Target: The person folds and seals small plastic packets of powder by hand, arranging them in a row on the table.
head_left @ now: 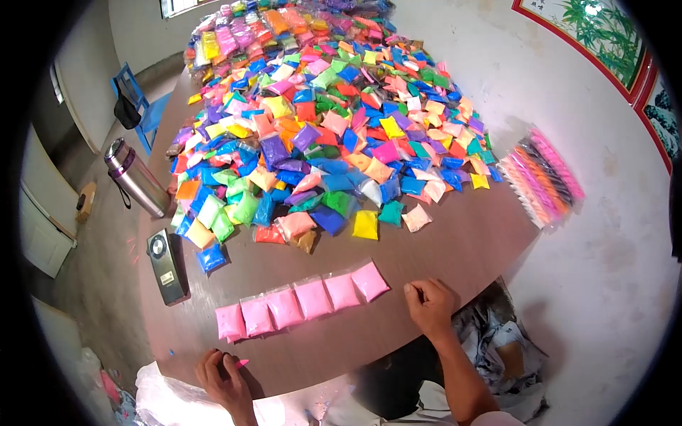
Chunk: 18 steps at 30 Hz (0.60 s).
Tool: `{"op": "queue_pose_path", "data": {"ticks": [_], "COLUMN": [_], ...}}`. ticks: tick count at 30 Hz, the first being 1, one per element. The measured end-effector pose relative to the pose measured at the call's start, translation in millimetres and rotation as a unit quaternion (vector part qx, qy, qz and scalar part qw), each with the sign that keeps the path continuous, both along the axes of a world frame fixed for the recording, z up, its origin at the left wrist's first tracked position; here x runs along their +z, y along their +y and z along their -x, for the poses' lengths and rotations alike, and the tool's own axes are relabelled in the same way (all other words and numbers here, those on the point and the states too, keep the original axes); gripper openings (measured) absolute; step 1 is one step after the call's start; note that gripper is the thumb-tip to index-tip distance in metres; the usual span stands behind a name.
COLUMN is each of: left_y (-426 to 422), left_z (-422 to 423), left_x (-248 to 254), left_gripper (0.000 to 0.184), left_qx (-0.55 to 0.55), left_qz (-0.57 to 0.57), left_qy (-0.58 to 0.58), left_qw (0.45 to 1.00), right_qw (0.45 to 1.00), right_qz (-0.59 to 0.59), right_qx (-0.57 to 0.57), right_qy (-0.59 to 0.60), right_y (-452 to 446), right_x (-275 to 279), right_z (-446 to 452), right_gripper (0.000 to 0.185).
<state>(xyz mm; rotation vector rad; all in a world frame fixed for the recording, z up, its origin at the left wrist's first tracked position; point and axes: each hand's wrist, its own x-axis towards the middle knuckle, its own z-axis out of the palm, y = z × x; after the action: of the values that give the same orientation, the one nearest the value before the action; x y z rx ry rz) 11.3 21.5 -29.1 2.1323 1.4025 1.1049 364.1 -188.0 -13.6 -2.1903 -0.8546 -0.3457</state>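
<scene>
Several pink packets point(312, 299) lie in an overlapping row on the brown table point(398, 319). My left hand point(224, 378) rests at the table's near edge, below the row's left end, its fingers bent but apart. By its thumb is a small bright pink piece point(242, 363); whether they touch is unclear. To the right of the row, my right hand point(431, 304) is curled closed above the table's edge, and anything inside it is hidden. Beyond the row spreads a large heap of colourful packets point(320, 142), with a yellow packet point(365, 224) at its near side.
A steel thermos point(138, 177) and a dark box-like device point(167, 268) stand and lie at the table's left. Bundled colourful strips point(543, 177) are at the right edge, by the wall. A blue chair point(150, 113) is beyond the left side. Bags point(501, 348) sit below right.
</scene>
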Motion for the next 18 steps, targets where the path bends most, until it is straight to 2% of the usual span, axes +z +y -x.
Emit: {"op": "queue_pose_path", "data": {"ticks": [4, 11, 12, 13, 18], "left_y": [0.6, 6.3, 9.7, 12.4, 15.5], "left_z": [-2.2, -1.2, -5.6, -7.8, -1.2], "left_x": [1.7, -2.9, 1.4, 4.4, -9.0], "left_gripper": [0.009, 0.01, 0.009, 0.015, 0.018], "left_qx": [-0.011, -0.01, -0.025, -0.04, -0.051], "left_qz": [-0.007, -0.018, -0.067, -0.116, -0.087], "left_qy": [0.0, 0.01, 0.021, 0.032, 0.022], "left_qw": [1.0, 1.0, 0.997, 0.992, 0.995], "right_qw": [0.999, 0.997, 0.997, 0.996, 0.997], "right_qz": [-0.016, -0.061, -0.052, -0.043, -0.042], "right_qx": [0.034, 0.021, 0.014, 0.008, 0.014], "right_qy": [0.012, 0.044, 0.063, 0.081, 0.057], "right_y": [-0.3, 3.1, 2.7, 2.5, 3.7], "right_x": [2.7, 10.7, 14.7, 16.9, 17.2], "right_z": [-1.5, 2.3, 4.2, 5.1, 3.1], "right_gripper": [0.009, 0.009, 0.008, 0.007, 0.009]}}
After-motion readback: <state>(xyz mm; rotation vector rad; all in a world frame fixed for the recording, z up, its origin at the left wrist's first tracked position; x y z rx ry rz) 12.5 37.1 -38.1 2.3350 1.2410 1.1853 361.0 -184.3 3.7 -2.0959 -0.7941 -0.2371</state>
